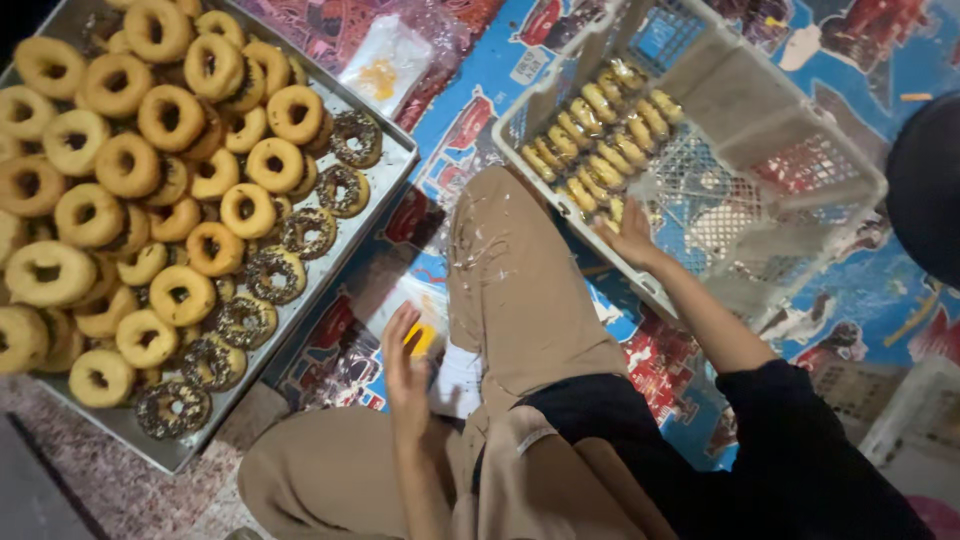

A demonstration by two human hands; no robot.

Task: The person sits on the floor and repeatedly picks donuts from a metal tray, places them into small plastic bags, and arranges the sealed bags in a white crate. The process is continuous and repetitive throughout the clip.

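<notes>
A single head-worn camera looks steeply down from the seated person's own eye level, close over their tan-trousered lap. It faces forward and down across a colourfully printed floor mat (pixel 480 110). A large metal tray of ring doughnuts (pixel 395 165) fills the left side of the frame, and a white slatted plastic crate (pixel 790 150) sits at the upper right. Both forearms enter from the bottom edge.

home bakery floor: doughnut tray (pixel 385 190), crate (pixel 760 130)
</notes>
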